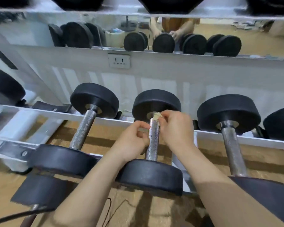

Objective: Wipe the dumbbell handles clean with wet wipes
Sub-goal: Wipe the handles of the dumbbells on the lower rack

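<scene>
Head view: wipe [156, 117] wrapping far end of middle dumbbell handle [152, 141] on rack [252, 140]. Right hand [175, 128] and left hand [131, 141] both pinching wipe. Step: wiping this handle. Next, probably: sliding wipe toward near end.

White wall [170, 76] with a socket [119, 60], mirror [261, 40] above, brown floor [269, 161] below.

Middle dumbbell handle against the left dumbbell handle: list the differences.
The middle dumbbell handle has a wet wipe round its far end; the left dumbbell handle is bare. The left hand and right hand pinch that wipe at the middle handle; nobody touches the left one. The middle handle points straight away; the left slants. Both are knurled metal between black heads.
</scene>
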A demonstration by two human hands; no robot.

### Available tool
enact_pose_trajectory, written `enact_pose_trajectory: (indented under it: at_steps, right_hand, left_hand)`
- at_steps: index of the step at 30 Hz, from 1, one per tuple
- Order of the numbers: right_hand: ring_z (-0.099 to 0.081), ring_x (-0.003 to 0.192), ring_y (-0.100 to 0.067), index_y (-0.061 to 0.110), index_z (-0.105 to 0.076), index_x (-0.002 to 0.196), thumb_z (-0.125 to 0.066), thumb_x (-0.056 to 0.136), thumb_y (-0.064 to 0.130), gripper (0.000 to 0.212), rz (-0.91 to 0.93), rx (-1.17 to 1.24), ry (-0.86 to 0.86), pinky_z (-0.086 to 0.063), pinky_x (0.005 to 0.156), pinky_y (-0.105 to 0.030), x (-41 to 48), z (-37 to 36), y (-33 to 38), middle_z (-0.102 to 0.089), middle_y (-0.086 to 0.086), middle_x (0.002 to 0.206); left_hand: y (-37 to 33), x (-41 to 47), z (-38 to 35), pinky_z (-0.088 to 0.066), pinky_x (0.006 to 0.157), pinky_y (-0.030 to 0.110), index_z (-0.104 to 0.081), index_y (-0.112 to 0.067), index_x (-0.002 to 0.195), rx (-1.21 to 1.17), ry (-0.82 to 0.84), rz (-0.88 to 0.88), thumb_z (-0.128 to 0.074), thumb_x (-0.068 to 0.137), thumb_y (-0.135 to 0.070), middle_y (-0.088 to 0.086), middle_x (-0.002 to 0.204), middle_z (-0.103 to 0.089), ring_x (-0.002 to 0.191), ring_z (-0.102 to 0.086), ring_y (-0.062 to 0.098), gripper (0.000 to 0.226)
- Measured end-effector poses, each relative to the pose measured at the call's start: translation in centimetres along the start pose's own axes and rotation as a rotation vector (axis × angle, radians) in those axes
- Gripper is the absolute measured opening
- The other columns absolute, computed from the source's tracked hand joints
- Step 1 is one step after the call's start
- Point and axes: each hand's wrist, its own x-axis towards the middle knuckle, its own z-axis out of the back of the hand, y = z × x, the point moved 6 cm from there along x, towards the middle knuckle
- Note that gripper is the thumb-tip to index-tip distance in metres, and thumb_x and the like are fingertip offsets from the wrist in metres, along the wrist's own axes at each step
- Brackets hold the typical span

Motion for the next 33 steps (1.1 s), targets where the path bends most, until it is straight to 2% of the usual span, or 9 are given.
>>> enact_pose_trajectory:
  at_steps: [6, 9, 13, 16, 19, 22, 26, 30, 33]
  right_hand:
    - [-0.052, 0.053, -0.007, 0.022, -0.065, 0.063, -0.073, 0.082, 0.033, 0.023, -0.143, 0.285, 0.301, -0.04, 0.056, -0.024, -5.1, 0.6, -1.4, -0.057, 0.013, 0.048]
    - [-0.05, 0.048, 0.0, 0.02, -0.067, 0.067, -0.081, 0.075, 0.029, 0.018, -0.221, 0.411, 0.487, -0.043, 0.057, -0.021, -5.8, 0.6, -1.5, -0.057, 0.014, 0.046]
    - [-0.064, 0.078, -0.018, 0.031, -0.065, 0.071, -0.072, 0.083, 0.028, 0.014, -0.076, 0.275, 0.152, -0.052, 0.071, -0.032, -1.5, 1.3, 0.0, -0.067, 0.01, 0.073]
    - [-0.063, 0.084, -0.018, 0.029, -0.075, 0.079, -0.072, 0.084, 0.028, 0.006, 0.018, 0.192, 0.278, -0.049, 0.075, -0.029, -2.7, 0.2, 0.8, -0.071, 0.006, 0.087]
    - [-0.06, 0.073, -0.004, 0.029, -0.075, 0.071, -0.079, 0.078, 0.033, 0.009, 0.041, 0.227, 0.523, -0.045, 0.066, -0.015, -4.5, 0.3, 1.2, -0.07, 0.01, 0.078]
    - [-0.057, 0.062, 0.001, 0.028, -0.073, 0.065, -0.074, 0.082, 0.028, 0.017, 0.008, 0.254, 0.31, -0.04, 0.058, -0.011, -1.1, 1.1, 1.5, -0.063, 0.012, 0.06]
    - [-0.064, 0.087, -0.022, 0.021, -0.078, 0.089, -0.066, 0.088, 0.026, 0.013, 0.116, 0.018, 0.265, -0.046, 0.075, -0.025, -0.2, 0.1, 2.4, -0.071, -0.003, 0.09]
    - [-0.061, 0.079, -0.016, 0.023, -0.077, 0.077, -0.073, 0.083, 0.022, 0.008, 0.119, 0.2, 0.489, -0.048, 0.071, -0.026, -3.6, 0.1, 2.1, -0.069, 0.0, 0.082]
    - [-0.061, 0.066, -0.005, 0.022, -0.077, 0.078, -0.077, 0.08, 0.017, 0.006, -0.102, 0.484, 0.326, -0.048, 0.061, -0.016, -2.6, 1.1, 0.1, -0.07, 0.007, 0.073]
  left_hand:
    - [0.0, -0.6, 0.5, -0.055, 0.079, 0.043, -0.067, -0.028, 0.092, 0.072, -0.059, -0.032, -0.065, 0.066, -0.022, -0.003, 0.08, -0.071, 0.069, -0.062, 0.016, 0.027]
    - [-0.4, -0.8, 0.2, -0.055, 0.08, 0.044, -0.066, -0.026, 0.092, 0.124, -0.078, -0.039, -0.062, 0.068, -0.017, -0.001, 0.081, -0.071, 0.069, -0.062, 0.016, 0.027]
    - [-0.2, -1.2, 0.3, -0.056, 0.083, 0.048, -0.069, -0.022, 0.095, 0.065, -0.08, -0.024, -0.06, 0.064, -0.018, 0.009, 0.087, -0.073, 0.08, -0.068, 0.03, 0.032]
    - [-0.2, -1.4, 1.1, -0.054, 0.072, 0.036, -0.07, -0.023, 0.087, 0.01, -0.196, -0.074, -0.061, 0.081, -0.007, 0.002, 0.078, -0.071, 0.065, -0.062, 0.017, 0.02]
    - [-0.2, -1.6, 1.5, -0.047, 0.066, 0.029, -0.07, -0.022, 0.08, -0.059, -0.242, -0.099, -0.056, 0.084, 0.0, -0.003, 0.072, -0.069, 0.06, -0.06, 0.012, 0.027]
    - [0.2, -1.7, 1.6, -0.049, 0.068, 0.032, -0.071, -0.024, 0.079, -0.09, -0.262, -0.102, -0.059, 0.084, -0.003, -0.004, 0.072, -0.069, 0.064, -0.06, 0.014, 0.024]
    - [0.3, -1.2, 1.9, -0.052, 0.075, 0.043, -0.069, -0.037, 0.079, -0.114, -0.294, -0.137, -0.06, 0.073, -0.024, -0.007, 0.074, -0.065, 0.07, -0.06, 0.017, 0.017]
    - [-0.9, -0.6, 1.1, -0.052, 0.071, 0.038, -0.072, -0.03, 0.076, -0.065, -0.101, -0.161, -0.073, 0.081, -0.022, -0.001, 0.07, -0.068, 0.062, -0.058, 0.013, 0.009]
    - [-1.3, -0.2, 1.4, -0.055, 0.07, 0.029, -0.073, -0.02, 0.082, -0.074, -0.014, -0.169, -0.077, 0.081, -0.013, -0.001, 0.07, -0.068, 0.065, -0.062, 0.01, 0.008]
